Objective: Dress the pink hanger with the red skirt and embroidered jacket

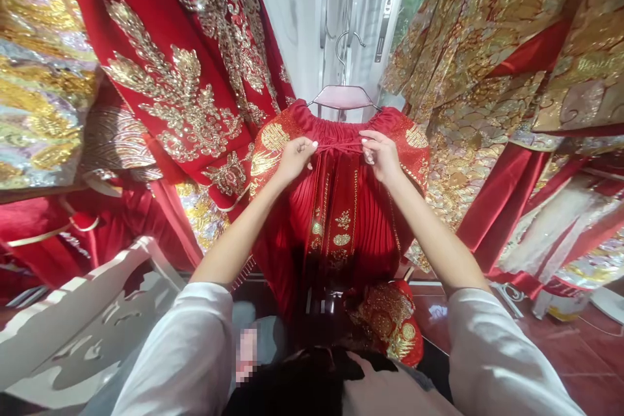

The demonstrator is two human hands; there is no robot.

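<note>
A red pleated skirt [341, 208] with gold embroidery and a gathered waistband hangs in front of me from a metal hanger [363, 40]. Red tie cords [340, 144] cross at the front of its waistband, looped together at the middle. My left hand [296, 159] pinches the cords on the left side, thumb and fingers pressed together. On the right side, my right hand [381, 155] is closed on the cords, with its index finger against the waistband. Both hands are level, one on each side of the crossing.
Red garments with gold beading [180, 91] hang close on the left, gold sequined garments [478, 78] on the right. A white carved panel [92, 312] stands at lower left. Below the skirt lies a folded red and gold piece [394, 322]. Tiled floor [580, 344] shows at lower right.
</note>
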